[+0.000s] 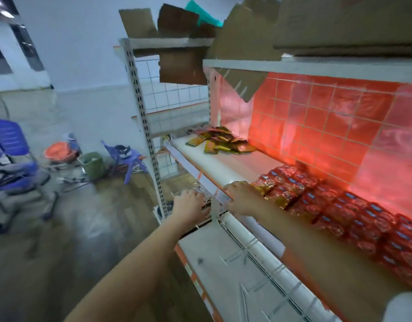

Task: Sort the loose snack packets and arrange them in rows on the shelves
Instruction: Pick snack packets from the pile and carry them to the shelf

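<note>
Right hand (pixel 241 197) lies flat-fingered against the red packet rows (pixel 335 205), squaring their end; left hand (pixel 191 202) at the shelf edge (pixel 220 194) (grip unclear). Loose packets (pixel 221 141) wait farther along.

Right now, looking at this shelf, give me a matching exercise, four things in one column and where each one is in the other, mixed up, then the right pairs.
Things:
1. red packets
2. loose pile of yellow packets
3. cardboard
4. green bucket

Places:
A. on the floor, left of the shelving
B. far end of the middle shelf
C. on the top shelf
D. in rows on the middle shelf, beside the right hand

Pairs: 1-D, 2-B, 3-C, 4-A
</note>
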`<state>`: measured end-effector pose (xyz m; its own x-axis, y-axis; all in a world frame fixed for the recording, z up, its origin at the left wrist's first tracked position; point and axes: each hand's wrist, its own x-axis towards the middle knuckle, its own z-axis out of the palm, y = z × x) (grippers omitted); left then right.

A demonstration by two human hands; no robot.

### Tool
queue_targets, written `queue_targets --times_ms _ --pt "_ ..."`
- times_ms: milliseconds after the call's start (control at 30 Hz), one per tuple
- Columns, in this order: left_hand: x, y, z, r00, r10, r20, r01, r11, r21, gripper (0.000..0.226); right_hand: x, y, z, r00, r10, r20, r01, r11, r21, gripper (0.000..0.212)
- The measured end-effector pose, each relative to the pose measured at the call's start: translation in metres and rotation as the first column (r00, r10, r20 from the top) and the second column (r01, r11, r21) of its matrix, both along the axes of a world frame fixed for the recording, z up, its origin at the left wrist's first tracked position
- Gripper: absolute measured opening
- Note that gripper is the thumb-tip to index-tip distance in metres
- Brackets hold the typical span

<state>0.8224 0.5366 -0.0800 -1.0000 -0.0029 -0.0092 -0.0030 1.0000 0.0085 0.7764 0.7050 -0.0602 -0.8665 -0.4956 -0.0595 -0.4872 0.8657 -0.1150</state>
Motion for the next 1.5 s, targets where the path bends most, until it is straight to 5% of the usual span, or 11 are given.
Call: queue_targets --times_ms 467,733,833,1033,1133,1267,1367,1433,1500 --pt "-0.219 -0.109 0.017 1.0 0.0 -0.024 0.001 0.999 0.051 0.05 -0.212 -0.086 -0.003 0.997 -0.035 0.074 0.04 0.997 -0.063 0.05" --pt "-0.329 -0.129 0.0 0.994 -0.11 -0.009 0.111 0.988 0.107 0.046 -0.272 -0.093 -0.014 0.964 -0.267 -0.009 0.257 0.935 -0.243 0.038" --pt "-0.375 -0.134 -0.004 0.992 -0.124 -0.026 0.127 0.975 0.181 0.038 -0.295 -0.081 -0.005 0.864 -0.504 0.009 0.478 0.813 -0.334 0.037" --pt "-0.442 -0.151 -0.023 0.985 -0.164 -0.047 0.171 0.939 0.299 0.052 -0.33 -0.043 -0.029 0.52 -0.844 0.135 0.801 0.426 -0.421 0.032" --pt "-0.46 -0.159 -0.033 0.981 -0.179 -0.071 0.192 0.924 0.33 0.062 -0.354 -0.001 -0.098 0.414 -0.885 0.212 0.86 0.304 -0.411 0.042" --pt "-0.476 -0.163 -0.04 0.967 -0.257 -0.005 0.234 0.875 0.424 0.062 -0.331 -0.052 -0.052 0.301 -0.932 0.202 0.91 0.218 -0.354 0.04" --pt "-0.476 -0.165 -0.039 0.955 -0.295 0.017 0.249 0.837 0.487 0.061 -0.326 -0.062 -0.054 0.194 -0.914 0.356 0.93 0.056 -0.363 0.061" --pt "-0.473 -0.167 -0.036 0.949 -0.312 0.037 0.24 0.794 0.558 0.063 -0.324 -0.052 -0.077 0.196 -0.883 0.428 0.884 -0.03 -0.466 0.07" --pt "-0.465 -0.167 -0.029 0.941 -0.335 0.05 0.224 0.726 0.651 0.062 -0.31 -0.07 -0.064 0.178 -0.856 0.486 0.81 -0.153 -0.566 0.057"
